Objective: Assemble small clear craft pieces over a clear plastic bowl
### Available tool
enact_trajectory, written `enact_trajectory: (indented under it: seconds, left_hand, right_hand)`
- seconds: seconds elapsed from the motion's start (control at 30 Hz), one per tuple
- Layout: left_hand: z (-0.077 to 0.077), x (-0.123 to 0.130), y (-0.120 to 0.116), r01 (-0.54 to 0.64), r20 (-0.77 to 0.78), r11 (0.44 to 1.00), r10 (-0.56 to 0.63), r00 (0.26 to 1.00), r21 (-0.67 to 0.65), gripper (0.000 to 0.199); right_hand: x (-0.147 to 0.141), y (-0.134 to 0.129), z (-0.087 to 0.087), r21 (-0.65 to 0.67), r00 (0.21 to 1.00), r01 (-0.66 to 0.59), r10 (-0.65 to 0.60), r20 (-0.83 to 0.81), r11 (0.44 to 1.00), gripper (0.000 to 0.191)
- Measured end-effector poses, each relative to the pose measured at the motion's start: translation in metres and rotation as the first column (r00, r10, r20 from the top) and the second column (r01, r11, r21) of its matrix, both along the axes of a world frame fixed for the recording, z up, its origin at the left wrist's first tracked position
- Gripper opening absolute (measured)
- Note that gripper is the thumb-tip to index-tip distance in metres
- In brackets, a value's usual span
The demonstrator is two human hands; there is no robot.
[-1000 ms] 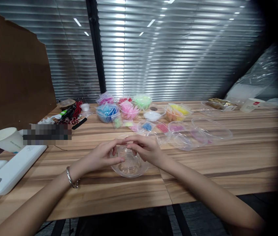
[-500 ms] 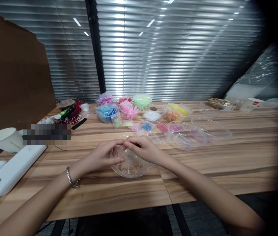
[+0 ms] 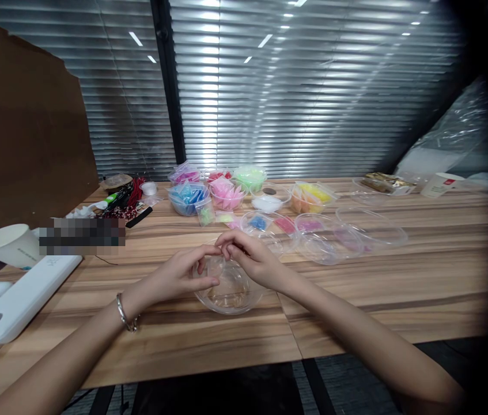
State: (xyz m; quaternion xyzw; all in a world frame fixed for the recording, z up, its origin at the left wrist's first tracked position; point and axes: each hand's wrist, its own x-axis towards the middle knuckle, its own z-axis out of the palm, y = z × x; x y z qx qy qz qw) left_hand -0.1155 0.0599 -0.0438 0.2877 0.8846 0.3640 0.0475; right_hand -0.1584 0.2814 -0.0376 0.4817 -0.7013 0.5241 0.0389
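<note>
Fingers of the left hand (image 3: pixel 177 272) and right hand (image 3: pixel 263 264) come together over a round, clear bowl (image 3: pixel 230 300), with tips that touch or almost touch. To do this well, it is best to pinch softly with just the tips and move slowly, since something small could slip away. It also helps to have both hands low over the bowl, so that a dropped bit lands inside it. The left hand is partly open, with its pointing finger bent forward and its thumb sticking out below, over the bowl. The right hand is curled, palm down, with its fingers and thumb drawn close at the tips. I cannot tell if either hand grips something tiny. Both arms reach in from the near side, and the left wrist wears a shiny bracelet (image 3: pixel 125 314). The bowl sits on the wood table (image 3: pixel 161 351), right under the hands. Just past it are clear lids (image 3: pixel 328 251) and little bags. Farther back stand bowls with blue bags (image 3: pixel 187 196), pink bags (image 3: pixel 226 196) and yellow bags (image 3: pixel 316 193). Off to the left are a paper cup (image 3: pixel 8 245) and a long white block (image 3: pixel 30 294).
</note>
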Motion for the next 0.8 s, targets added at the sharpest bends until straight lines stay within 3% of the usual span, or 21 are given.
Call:
enact_trajectory:
  seconds: [0.27,0.6,0.8]
  left_hand:
    - [0.0019,0.0016,0.0016,-0.018,0.002,1.0,0.018,1.0,-0.009,0.045]
    - [0.0024,0.0013,0.0007,0.001,-0.01,1.0,-0.001,1.0,0.006,0.054]
    - [0.0045,0.0018,0.0021,-0.004,0.029,1.0,0.004,1.0,0.004,0.051]
  right_hand:
    - [-0.0024,-0.0016,-0.008,-0.06,0.999,-0.047,0.045,-0.031,0.997,0.02]
    - [0.0011,-0.0003,-0.0074,0.0,0.983,-0.076,0.075,0.167,0.997,0.009]
    - [-0.0003,0.0003,-0.0066,0.008,1.0,-0.026,0.026,0.009,1.0,0.004]
